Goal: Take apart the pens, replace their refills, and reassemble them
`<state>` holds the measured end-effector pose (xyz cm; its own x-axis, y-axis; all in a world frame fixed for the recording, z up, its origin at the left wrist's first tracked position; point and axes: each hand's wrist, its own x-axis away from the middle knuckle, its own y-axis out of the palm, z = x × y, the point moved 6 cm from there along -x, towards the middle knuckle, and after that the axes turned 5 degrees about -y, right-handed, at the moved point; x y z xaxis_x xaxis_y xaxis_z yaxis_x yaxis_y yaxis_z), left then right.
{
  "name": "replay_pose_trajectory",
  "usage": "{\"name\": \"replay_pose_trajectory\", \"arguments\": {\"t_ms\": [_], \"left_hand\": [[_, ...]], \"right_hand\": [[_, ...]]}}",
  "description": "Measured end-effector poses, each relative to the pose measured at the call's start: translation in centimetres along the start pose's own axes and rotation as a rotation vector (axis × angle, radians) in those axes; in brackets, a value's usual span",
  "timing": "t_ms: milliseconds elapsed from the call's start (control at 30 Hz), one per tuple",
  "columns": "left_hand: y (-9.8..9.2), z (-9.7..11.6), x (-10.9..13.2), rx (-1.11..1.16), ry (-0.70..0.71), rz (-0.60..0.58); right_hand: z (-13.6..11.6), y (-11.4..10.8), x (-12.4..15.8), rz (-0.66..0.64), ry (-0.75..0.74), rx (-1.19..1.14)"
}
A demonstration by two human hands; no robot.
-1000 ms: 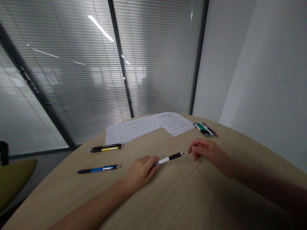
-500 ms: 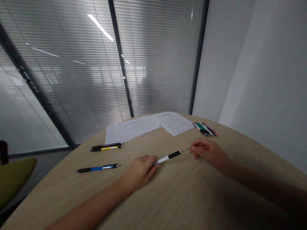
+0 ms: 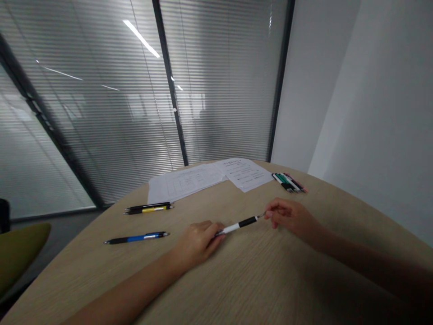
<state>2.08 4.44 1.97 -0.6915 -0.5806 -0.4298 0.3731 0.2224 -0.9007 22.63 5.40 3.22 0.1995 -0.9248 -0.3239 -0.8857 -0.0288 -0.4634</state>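
Fingers of the left hand [image 3: 198, 243] are closed around the white end of a white-and-black pen [image 3: 241, 224], which sits between both hands above the middle of the pale wood-grain table [image 3: 237, 289]. The curled fingers of the right hand [image 3: 291, 219] have dropped slightly at the pen's metal tip, leaving the pen a little flatter, though whether they grip or only touch it is hard to tell. Farther left lie a blue pen [image 3: 137, 238] and two yellow-and-black pens [image 3: 149, 208], with printed papers [image 3: 209, 177] and a row of pens [image 3: 289, 183] toward the far edge.
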Motion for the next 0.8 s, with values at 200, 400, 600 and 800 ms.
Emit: {"name": "replay_pose_trajectory", "arguments": {"t_ms": [200, 400, 600, 800], "left_hand": [[-0.2, 0.3, -0.1, 0.011, 0.013, 0.004], [-0.2, 0.3, 0.0, 0.027, 0.010, 0.000], [-0.3, 0.6, 0.0, 0.001, 0.043, 0.011], [-0.4, 0.2, 0.0, 0.006, -0.003, 0.032]], "right_hand": [[0.8, 0.7, 0.3, -0.080, -0.013, 0.072], [0.1, 0.8, 0.6, -0.088, -0.049, 0.132], [-0.1, 0.9, 0.6, -0.089, -0.066, 0.166], [-0.9, 0.2, 0.2, -0.109, -0.166, 0.292]]}}
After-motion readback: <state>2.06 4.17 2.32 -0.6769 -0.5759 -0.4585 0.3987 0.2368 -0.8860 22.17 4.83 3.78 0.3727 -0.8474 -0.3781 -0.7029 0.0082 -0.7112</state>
